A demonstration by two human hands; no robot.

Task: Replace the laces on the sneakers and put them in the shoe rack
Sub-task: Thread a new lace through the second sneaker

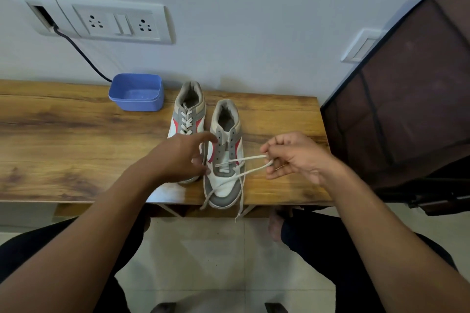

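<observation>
Two white, grey and red sneakers stood side by side on the wood-grain counter (63,140), toes toward the person. The left sneaker (187,119) was fully laced. The right sneaker (223,185) carried an off-white flat lace (241,159) through its lowest eyelets only, with loose ends trailing past the toe over the counter's front edge. The right hand (297,157), just beside that shoe, pinched two strands of the lace between curled fingers (269,146) and thumb. The left hand (178,157) reached in with its fingers spread and loosely straight, the lower ones at the right sneaker's side. A blue plastic tub (137,91) sat behind, and a dark brown fabric shoe rack (407,96) stood to the right.
</observation>
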